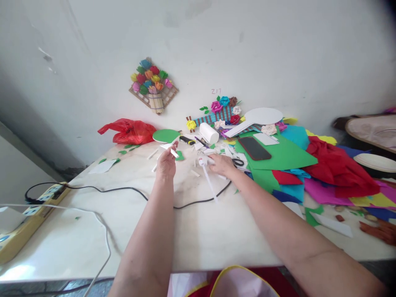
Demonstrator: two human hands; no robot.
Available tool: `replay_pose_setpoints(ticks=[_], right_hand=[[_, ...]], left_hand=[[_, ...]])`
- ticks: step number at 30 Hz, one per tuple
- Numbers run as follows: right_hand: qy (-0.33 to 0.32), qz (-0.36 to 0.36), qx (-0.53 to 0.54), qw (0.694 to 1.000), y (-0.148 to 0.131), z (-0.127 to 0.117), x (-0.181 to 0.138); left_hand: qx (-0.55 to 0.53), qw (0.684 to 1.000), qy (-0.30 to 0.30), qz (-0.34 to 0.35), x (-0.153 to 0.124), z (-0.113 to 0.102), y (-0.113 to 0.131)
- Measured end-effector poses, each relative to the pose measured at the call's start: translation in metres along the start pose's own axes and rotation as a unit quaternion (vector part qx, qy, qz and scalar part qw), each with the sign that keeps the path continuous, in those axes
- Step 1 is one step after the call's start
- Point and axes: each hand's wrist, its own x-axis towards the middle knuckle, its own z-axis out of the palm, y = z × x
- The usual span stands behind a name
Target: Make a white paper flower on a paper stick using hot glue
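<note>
My left hand [167,164] is closed, pinching a small white piece [173,152] that looks like folded or rolled paper, raised above the table. To its right, my right hand [222,164] is wrapped around a white glue gun [204,160]. A translucent glue stick [212,185] sticks out of the gun toward me, and the gun's nozzle is hidden from me. Beyond the left hand lies a green oval [166,135]. Small white strips [152,154] and a green scrap [180,156] are scattered near both hands.
A black cord [114,189] crosses the table from the power strip [34,220]. Beside the right forearm are scissors [238,162], a phone [254,148] and heaped colored sheets [340,169]. Behind the hands are a white roll [208,133], a cutter knife [187,140] and a red bag [130,131].
</note>
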Motion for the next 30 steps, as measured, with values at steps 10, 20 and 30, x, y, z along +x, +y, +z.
replay_pose_setpoints(ticks=[10, 20, 30], right_hand=[[0.027, -0.031, -0.073, 0.996, -0.004, 0.01, -0.001], [0.152, 0.012, 0.134, 0.979, -0.022, -0.009, 0.0], [-0.041, 0.008, 0.499, 0.866, -0.043, -0.001, 0.003]], left_hand=[[0.097, 0.992, -0.079, -0.015, -0.003, 0.001, -0.006], [0.181, 0.973, -0.133, -0.061, -0.006, 0.001, -0.012], [0.234, 0.956, -0.163, -0.074, -0.01, 0.009, -0.019]])
